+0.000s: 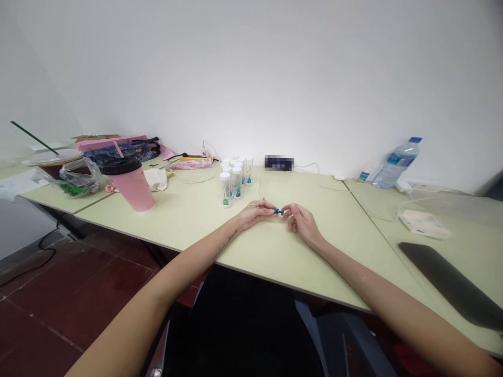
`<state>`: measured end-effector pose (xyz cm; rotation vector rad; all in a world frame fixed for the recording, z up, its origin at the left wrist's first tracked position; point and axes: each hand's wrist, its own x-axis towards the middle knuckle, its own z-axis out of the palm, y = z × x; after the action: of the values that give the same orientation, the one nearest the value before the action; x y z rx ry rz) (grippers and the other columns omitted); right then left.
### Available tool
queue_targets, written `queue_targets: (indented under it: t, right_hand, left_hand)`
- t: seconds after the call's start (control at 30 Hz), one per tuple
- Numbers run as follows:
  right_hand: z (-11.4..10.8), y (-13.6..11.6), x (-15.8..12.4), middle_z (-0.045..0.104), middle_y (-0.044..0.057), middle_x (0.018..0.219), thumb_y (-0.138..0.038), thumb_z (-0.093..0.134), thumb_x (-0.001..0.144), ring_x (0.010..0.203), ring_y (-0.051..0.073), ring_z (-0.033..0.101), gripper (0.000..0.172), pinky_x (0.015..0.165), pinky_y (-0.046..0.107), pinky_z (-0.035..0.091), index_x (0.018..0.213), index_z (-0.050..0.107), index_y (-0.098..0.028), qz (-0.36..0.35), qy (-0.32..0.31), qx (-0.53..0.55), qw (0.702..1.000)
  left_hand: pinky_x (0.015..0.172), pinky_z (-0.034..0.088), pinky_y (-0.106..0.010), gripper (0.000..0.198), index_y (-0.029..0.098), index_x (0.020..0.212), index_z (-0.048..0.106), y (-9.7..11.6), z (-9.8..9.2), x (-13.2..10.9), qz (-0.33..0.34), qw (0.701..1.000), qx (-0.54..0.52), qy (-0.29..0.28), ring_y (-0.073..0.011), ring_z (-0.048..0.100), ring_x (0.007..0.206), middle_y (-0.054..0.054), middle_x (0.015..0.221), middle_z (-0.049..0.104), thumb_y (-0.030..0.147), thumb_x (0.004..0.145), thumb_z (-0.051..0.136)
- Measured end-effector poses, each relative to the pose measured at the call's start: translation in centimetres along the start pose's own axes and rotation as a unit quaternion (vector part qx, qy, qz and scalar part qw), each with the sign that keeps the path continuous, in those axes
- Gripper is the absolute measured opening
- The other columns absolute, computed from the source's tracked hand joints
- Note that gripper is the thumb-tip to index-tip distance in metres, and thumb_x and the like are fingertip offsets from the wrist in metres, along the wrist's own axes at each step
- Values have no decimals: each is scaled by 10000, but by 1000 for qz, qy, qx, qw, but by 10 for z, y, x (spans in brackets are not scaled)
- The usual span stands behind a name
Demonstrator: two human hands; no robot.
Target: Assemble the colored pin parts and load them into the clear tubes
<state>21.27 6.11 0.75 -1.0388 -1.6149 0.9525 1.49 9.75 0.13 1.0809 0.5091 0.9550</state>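
My left hand (pixel 256 213) pinches a small blue-and-black piece (pixel 278 211) over the table, its fingers closed around one end. From the other side, my right hand (pixel 302 224) has its thumb and fingertips bent together at the dark end of the same piece. The piece is too small to tell its kind, and fingers partly cover it. Beyond my left hand stands a cluster of several clear tubes (pixel 237 184) with white caps. Small blue parts show low inside them, and a green one (pixel 225 201) in the nearest tube.
A pink cup (pixel 131 186) with a black lid and a bagged iced drink (pixel 65 170) stand at left. A water bottle (pixel 396 163) leans near the wall at right, close to a white cable (pixel 369 209). A dark flat pad (pixel 448 283) lies on the right-hand table (pixel 396 235).
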Motion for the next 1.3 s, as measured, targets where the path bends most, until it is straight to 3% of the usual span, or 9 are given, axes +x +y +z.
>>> queue_targets:
  t: [0.23,0.43,0.6,0.8,0.97,1.13,1.3]
  right_hand:
    - [0,2,0,616,46,715,-628,395,887,414,92,527,539,357,219,361,827,633,-149,4,-2,-3,1000]
    - [-1,-1,-1,618,28,762,-605,401,899,429,88,535,482,367,212,367,962,616,-178,-6,-1,-3,1000]
    - [0,0,0,617,46,712,-619,397,891,417,95,528,533,361,221,362,850,635,-144,3,-4,-8,1000]
    - [0,0,0,619,34,765,-601,398,901,427,89,531,489,361,211,359,961,622,-171,-6,-5,-7,1000]
    - [0,1,1,615,47,721,-624,396,888,415,94,525,533,350,216,352,866,631,-146,2,-5,-8,1000]
    - [0,-1,-1,622,29,758,-627,410,881,424,88,528,502,356,212,359,957,627,-182,-3,-6,-4,1000]
    - [0,-2,-1,625,36,725,-654,406,865,414,92,528,541,350,218,360,876,636,-165,3,-4,-2,1000]
  left_hand:
    - [995,439,-346,239,69,860,671,-1,-1,1,3,1000,1,-2,-145,685,841,-76,870,711,108,654,786]
    - [992,439,-347,237,69,860,672,-1,-1,1,2,1000,2,-2,-139,682,836,-77,868,710,107,655,784]
    - [994,439,-351,241,70,860,669,-1,-1,1,1,1000,1,-1,-144,683,841,-77,867,709,105,652,786]
    - [985,449,-344,231,74,850,667,-1,-1,1,3,1000,0,1,-139,685,823,-71,861,709,99,651,782]
    - [992,443,-347,238,73,854,667,-1,-1,1,2,1000,0,-1,-140,684,830,-70,861,708,103,649,785]
    - [990,443,-345,240,73,858,671,-1,-2,1,2,1000,2,-3,-139,681,836,-70,868,707,108,650,786]
    - [989,444,-340,245,76,858,674,-1,-2,1,5,1000,2,-5,-137,680,838,-66,860,706,109,645,790]
